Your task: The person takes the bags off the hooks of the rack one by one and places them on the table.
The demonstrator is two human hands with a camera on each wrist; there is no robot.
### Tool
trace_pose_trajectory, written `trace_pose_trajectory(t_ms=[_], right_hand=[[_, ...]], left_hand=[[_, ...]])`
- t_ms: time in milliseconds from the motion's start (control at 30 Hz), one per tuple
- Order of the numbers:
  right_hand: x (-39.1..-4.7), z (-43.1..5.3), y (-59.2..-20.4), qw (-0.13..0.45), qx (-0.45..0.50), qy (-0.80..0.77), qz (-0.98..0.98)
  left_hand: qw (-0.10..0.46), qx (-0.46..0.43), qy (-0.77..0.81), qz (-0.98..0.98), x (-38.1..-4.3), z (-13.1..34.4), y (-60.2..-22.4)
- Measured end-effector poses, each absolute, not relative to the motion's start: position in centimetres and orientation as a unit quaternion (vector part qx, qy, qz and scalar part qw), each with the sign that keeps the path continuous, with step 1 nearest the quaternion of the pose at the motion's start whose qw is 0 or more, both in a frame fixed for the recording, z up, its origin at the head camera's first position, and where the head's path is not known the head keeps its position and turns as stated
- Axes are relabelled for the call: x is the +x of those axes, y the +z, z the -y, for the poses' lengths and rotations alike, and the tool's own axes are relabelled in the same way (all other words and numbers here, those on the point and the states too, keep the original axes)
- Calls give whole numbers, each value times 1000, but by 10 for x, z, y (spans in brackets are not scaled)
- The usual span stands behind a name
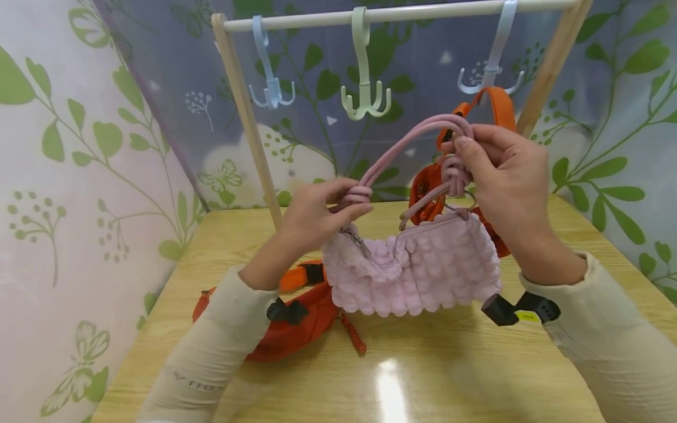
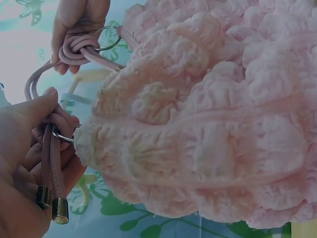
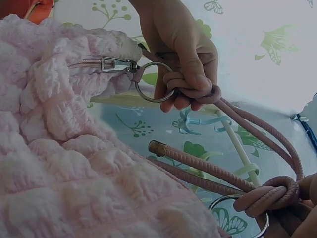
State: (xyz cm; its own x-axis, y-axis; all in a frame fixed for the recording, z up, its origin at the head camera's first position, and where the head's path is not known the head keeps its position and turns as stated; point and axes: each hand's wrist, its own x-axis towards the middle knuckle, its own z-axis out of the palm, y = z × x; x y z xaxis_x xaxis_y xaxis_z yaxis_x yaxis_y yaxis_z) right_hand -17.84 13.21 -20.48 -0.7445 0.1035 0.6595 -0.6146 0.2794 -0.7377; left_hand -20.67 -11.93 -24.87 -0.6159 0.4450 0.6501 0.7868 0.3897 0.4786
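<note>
A pink puffy handbag (image 1: 444, 264) hangs above the table from its knotted cord handle (image 1: 407, 135). My left hand (image 1: 317, 211) pinches the knot at the handle's left end, beside a metal ring. With the thumb and fingers, my right hand (image 1: 510, 176) grips the handle just above its right knot (image 1: 456, 173). In the left wrist view, two cord ends with gold tips (image 2: 60, 210) dangle by the left palm. The right wrist view shows the zipper pull (image 3: 116, 65) near the left ring (image 3: 154, 82). Part of the right hand is cut off there.
A white rail (image 1: 423, 12) carries two blue hooks (image 1: 272, 88) and a green hook (image 1: 365, 100). An orange bag (image 1: 428, 182) hangs at the right hook, partly behind the pink bag. Another orange-red bag (image 1: 301, 323) lies on the wooden table (image 1: 328, 388) under my left forearm.
</note>
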Motion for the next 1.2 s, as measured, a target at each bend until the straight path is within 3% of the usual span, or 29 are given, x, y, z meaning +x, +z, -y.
trace_pose_trajectory(t_ms=[1200], right_hand=[[-165,-152,-231,254,204,495,805]], left_hand=[[238,-367,-514,738,-194,149,-242]])
